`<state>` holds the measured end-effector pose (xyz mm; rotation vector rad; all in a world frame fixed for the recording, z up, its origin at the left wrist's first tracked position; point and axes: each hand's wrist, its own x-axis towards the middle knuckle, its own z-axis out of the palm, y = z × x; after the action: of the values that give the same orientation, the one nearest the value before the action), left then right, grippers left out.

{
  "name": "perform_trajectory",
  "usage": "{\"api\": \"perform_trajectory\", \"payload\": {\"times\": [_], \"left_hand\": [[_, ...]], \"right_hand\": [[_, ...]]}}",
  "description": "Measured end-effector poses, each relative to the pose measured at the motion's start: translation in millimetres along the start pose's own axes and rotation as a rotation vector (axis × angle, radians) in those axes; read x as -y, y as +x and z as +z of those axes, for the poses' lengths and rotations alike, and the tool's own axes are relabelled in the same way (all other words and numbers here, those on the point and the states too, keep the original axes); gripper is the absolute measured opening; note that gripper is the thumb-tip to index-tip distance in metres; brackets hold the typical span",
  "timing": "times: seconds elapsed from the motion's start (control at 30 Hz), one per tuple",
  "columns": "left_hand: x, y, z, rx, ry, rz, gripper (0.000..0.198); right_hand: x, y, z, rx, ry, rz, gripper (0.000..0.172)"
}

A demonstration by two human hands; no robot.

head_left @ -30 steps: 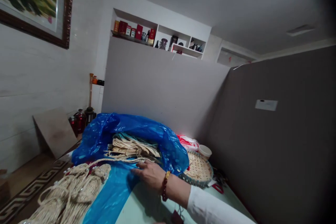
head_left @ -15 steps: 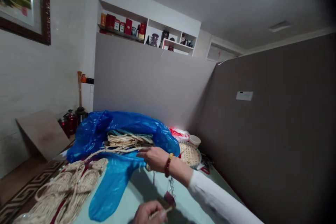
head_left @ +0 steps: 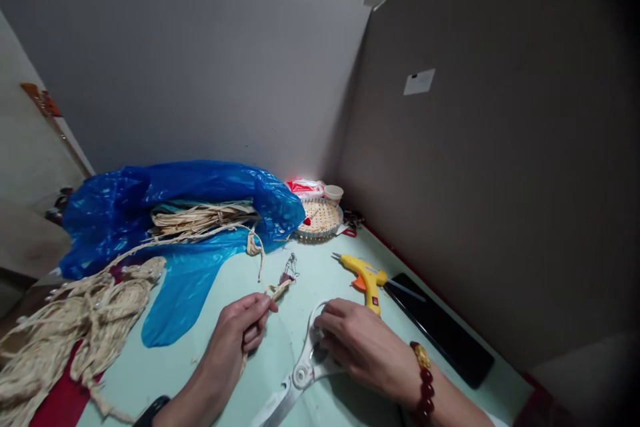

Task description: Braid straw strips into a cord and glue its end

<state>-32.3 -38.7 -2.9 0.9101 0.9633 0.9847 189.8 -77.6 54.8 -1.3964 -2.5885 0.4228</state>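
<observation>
My left hand (head_left: 235, 330) pinches a braided straw cord (head_left: 281, 289), whose pale end sticks out past the fingertips. Just beyond that end lies a small dark red piece with thin metal chain (head_left: 291, 267). My right hand (head_left: 367, 343) curls its fingers around a handle of the white-handled scissors (head_left: 302, 375), low over the pale green tabletop. The scissor blades point toward me and run out of the bottom edge. Parts of the handles are hidden under the right hand.
Beyond my right hand lie a yellow glue gun (head_left: 367, 273) and a flat black object (head_left: 445, 333). Straw strands (head_left: 200, 219) sit in a blue plastic bag (head_left: 120, 213). Coiled straw rope (head_left: 110, 320) is at left; a woven basket (head_left: 323, 219) and cup (head_left: 333, 194) stand behind. Grey panels (head_left: 190, 73) enclose the back.
The view has tilted down and turned right. My right hand has come back from the straw bundle to the scissors. My left hand still pinches the cord.
</observation>
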Motion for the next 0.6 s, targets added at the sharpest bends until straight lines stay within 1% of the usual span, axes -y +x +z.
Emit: {"api": "perform_trajectory", "payload": {"times": [0.1,0.23,0.3,0.47,0.6], "left_hand": [[-5,-2,1.5,0.005,-0.062,0.003,0.016],[-15,-5,4.8,-0.018,-0.133,-0.017,0.013],[-18,-7,8.0,-0.036,-0.161,-0.031,0.012],[-21,-19,18.0,-0.115,-0.189,-0.091,0.019],[-25,-32,22.4,-0.150,-0.165,-0.115,0.026]], "right_hand": [[8,-2,-2,0.044,0.013,-0.081,0.009],[10,-3,-17,0.169,-0.037,-0.139,0.022],[6,-3,-20,0.209,-0.049,-0.159,0.024],[-8,1,-17,0.192,0.005,-0.196,0.021],[-16,6,-14,0.193,-0.014,-0.260,0.017]]}}
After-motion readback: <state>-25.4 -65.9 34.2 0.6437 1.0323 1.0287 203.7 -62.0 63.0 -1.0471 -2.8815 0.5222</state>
